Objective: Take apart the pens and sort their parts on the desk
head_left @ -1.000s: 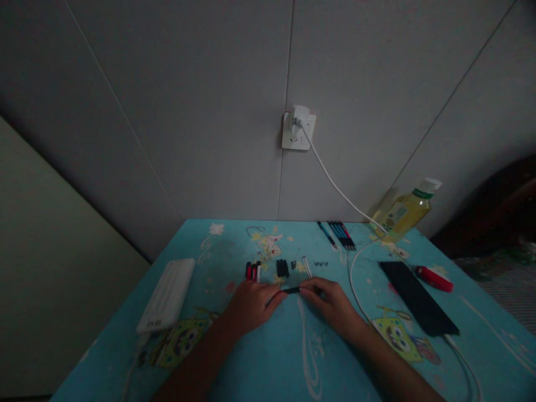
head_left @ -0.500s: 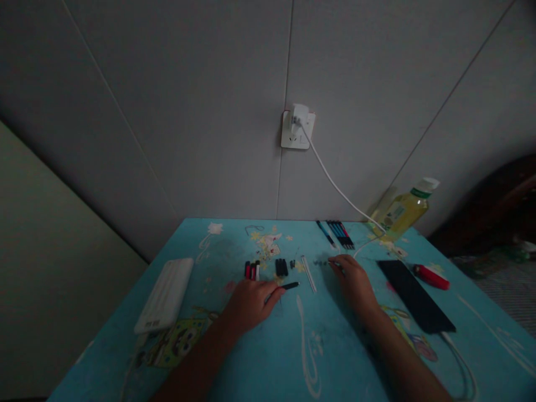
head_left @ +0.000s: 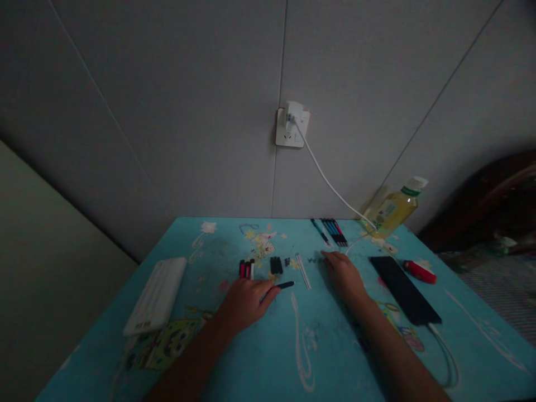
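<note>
Power bank, white and rectangular, lies on the blue cartoon-printed tablecloth. The left hand is closed, thumb and fingers pinching a slim black pen barrel, which points rightward, nearer than the short black cylinders. Thin whitish rods lie farther right. The right hand, fingers bent together, is beside small dark pieces; whether it grips one cannot be told.

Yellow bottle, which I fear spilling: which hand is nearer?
Right. The right hand is in front of the bottle and to its left; the left hand is farther left.
</note>
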{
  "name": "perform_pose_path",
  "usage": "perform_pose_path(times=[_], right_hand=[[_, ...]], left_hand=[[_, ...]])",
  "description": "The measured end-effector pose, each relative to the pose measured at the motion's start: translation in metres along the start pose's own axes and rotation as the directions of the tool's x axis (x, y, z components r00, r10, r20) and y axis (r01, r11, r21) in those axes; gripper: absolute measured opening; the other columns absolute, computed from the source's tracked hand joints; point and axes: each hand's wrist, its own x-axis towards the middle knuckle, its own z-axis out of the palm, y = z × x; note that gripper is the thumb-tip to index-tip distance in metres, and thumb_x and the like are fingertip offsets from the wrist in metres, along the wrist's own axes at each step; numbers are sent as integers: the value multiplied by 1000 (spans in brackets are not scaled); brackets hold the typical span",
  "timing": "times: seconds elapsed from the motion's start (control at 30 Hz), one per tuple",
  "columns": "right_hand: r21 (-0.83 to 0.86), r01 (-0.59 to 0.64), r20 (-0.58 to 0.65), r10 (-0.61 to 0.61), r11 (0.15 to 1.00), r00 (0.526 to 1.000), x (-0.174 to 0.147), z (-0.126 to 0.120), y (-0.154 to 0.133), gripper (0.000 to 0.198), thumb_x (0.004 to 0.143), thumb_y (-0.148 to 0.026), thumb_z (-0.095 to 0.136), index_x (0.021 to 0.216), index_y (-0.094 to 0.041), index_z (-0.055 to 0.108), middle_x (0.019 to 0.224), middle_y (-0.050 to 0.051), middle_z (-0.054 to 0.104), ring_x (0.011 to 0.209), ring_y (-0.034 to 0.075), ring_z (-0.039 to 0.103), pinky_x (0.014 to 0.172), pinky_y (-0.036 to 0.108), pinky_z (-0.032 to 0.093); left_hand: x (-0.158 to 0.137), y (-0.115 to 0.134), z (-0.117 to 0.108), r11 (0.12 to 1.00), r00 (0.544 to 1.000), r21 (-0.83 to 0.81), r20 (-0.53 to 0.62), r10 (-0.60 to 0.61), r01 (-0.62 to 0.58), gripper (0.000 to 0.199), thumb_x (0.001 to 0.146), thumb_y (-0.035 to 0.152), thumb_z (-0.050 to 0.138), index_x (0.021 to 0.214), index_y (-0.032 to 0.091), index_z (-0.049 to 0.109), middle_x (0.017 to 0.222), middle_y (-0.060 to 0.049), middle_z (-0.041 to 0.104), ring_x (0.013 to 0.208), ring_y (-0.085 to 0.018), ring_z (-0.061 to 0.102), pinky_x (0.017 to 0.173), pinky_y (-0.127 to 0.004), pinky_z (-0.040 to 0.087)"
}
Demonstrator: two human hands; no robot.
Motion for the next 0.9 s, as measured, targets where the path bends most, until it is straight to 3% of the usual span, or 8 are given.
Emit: perform_pose_path(times=[0.33, 0.53, 0.6, 0.73, 0.9], right_hand=[[52, -8, -3, 8, 999, 1000, 0, -1, -10, 39, 95, -17, 48, 133, -16, 57, 110, 11, 70, 104, 24, 61, 93, 35, 48], [-42, -53, -166, 45, 998, 985, -24, -40, -13, 36, 96, -20, 45, 129, -18, 59, 118, 10, 67, 108, 25, 58, 99, 38, 43], [-118, -136, -203, 110, 984, 973, -41, -55, 2, 35, 98, -24, 43, 128, -20, 59, 120, 10, 65, 111, 27, 56, 101, 41, 40], [-300, -317, -160, 280, 900, 947, -77, -66, 53, 45, 97, -36, 45, 138, -18, 50, 127, 16, 59, 118, 32, 53, 97, 46, 40], [-335, -465, -3, 492, 819, 870, -96, -63, 113, 67, 92, -61, 40, 140, -15, 45, 121, 19, 62, 106, 36, 61, 86, 47, 45]], left_hand=[[1, 2, -1, 1000, 1000, -21, 12, 20, -20, 38, 101, 41, 38, 87, 22, 68, 72, -1, 71, 62, -16, 65, 57, -26, 39], [1, 0, -1, 1000, 1000, -2, 28, -11, 11, 39, 101, 41, 37, 86, 24, 69, 72, -1, 71, 64, -17, 67, 57, -26, 40], [1, 0, -1, 1000, 1000, 7, 19, -17, 17, 39, 101, 41, 37, 88, 25, 70, 74, 0, 72, 65, -19, 68, 57, -27, 41], [1, 2, -3, 1000, 1000, 7, 25, -4, 4, 40, 102, 41, 36, 87, 25, 69, 75, 0, 72, 66, -19, 69, 58, -28, 42], [0, 4, -2, 1000, 1000, 2, 19, 12, -12, 40, 102, 41, 36, 88, 24, 68, 77, -1, 72, 68, -19, 69, 61, -28, 44]])
